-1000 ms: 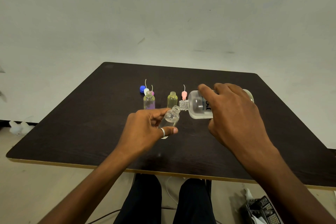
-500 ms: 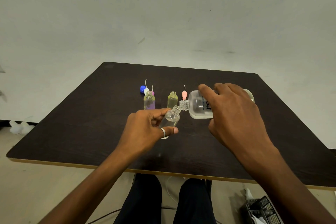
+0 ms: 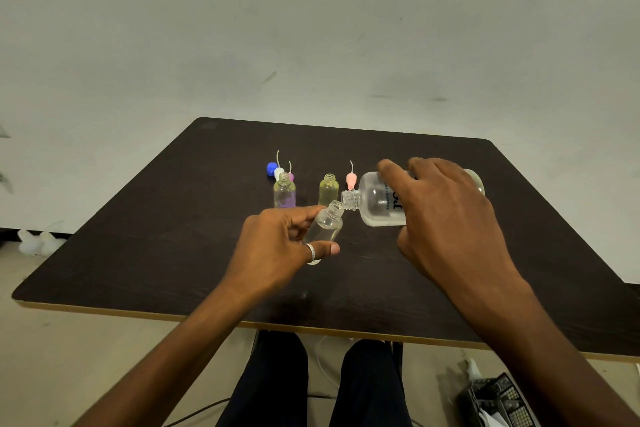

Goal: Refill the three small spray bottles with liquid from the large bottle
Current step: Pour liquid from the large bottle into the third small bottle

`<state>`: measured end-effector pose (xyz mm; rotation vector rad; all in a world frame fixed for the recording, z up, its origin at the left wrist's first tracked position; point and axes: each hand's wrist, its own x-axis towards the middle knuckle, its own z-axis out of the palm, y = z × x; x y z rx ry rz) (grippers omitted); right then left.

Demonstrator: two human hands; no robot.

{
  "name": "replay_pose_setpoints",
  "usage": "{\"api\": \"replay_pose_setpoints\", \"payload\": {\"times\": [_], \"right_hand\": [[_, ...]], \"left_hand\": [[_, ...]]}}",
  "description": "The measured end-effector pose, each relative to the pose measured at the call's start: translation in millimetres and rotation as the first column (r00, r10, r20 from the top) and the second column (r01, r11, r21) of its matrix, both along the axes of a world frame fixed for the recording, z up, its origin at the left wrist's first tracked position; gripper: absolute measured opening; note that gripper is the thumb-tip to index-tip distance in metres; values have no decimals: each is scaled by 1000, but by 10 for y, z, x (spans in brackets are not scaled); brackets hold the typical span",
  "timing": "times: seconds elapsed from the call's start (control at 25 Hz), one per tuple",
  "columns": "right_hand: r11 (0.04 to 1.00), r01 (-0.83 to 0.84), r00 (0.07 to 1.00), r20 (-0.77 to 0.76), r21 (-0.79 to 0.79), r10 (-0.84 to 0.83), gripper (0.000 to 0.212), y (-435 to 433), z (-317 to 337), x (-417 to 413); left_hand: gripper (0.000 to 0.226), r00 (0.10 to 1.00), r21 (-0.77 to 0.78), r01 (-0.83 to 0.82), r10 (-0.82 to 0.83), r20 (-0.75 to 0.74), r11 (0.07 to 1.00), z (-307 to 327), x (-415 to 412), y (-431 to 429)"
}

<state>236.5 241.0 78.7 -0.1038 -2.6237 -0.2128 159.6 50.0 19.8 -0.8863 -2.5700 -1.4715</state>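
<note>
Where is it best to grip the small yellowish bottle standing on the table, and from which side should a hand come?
Probably its straight round body, below the shoulder, pinched from opposite sides. The yellowish bottle stands upright with its neck open, so avoid the top. Come from its left: the large bottle crowds its right.

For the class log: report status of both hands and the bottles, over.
Left hand holds tilted small clear bottle. Right hand tips large bottle, mouths close. Nothing between them.
</note>
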Motion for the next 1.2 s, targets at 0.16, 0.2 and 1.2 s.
{"api": "replay_pose_setpoints", "payload": {"times": [0.16,0.2,1.2], "right_hand": [[1000,-3,1000,-11,8,3,74,1,-2,5],[1000,-3,1000,-15,10,3,74,4,-6,3],[987,-23,997,67,-158,34,74,64,11,-33]], "left_hand": [[53,1000,0,-5,5,3,1000,6,2,-1],[53,1000,1,-4,4,3,1000,9,4,-2],[50,996,138,-12,0,85,990,46,43,17]]}}
